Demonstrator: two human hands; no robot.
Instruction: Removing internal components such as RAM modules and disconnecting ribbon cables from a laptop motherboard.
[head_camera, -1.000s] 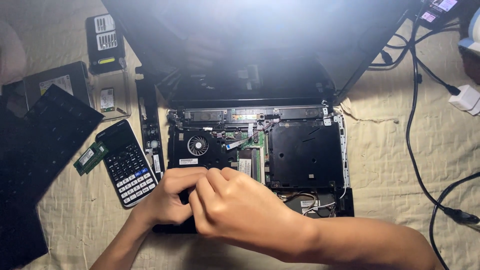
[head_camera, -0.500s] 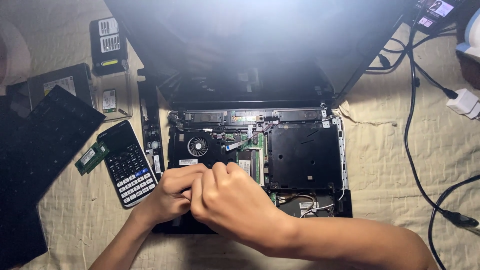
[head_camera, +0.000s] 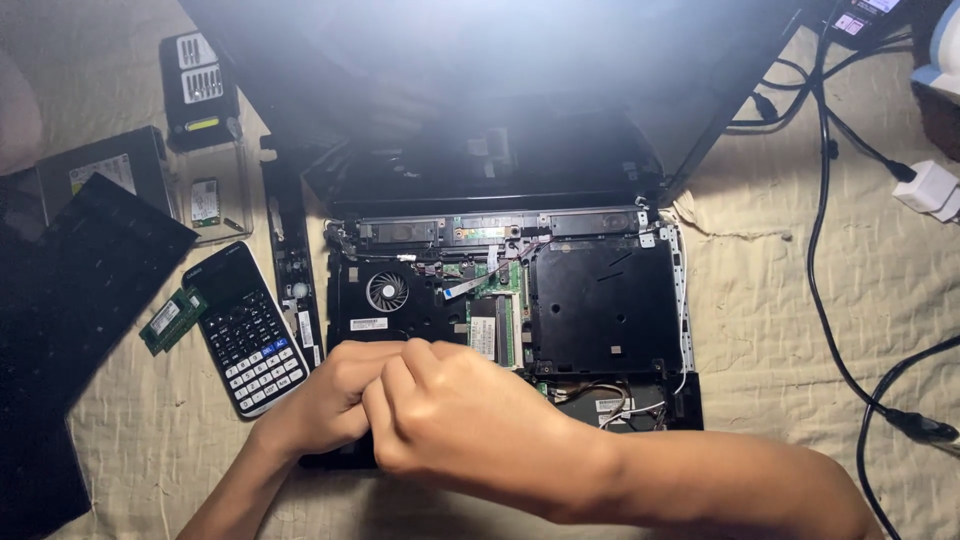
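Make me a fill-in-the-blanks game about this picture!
1. Both hands, left hand and right hand, are over the opened ____.
2. The round fan sits ____ the laptop.
3. The calculator lies on the ____ side of the laptop.
4. The green memory stick lies beside the ____.

Missing words: laptop; inside; left; calculator

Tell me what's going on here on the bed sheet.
A person has an opened laptop on a cream cloth, its insides bare: fan, circuit board, black drive bay. Both hands, left hand and right hand, press together at the laptop's front left edge; what they grip is hidden. A calculator, memory stick and removed keyboard lie to the left.
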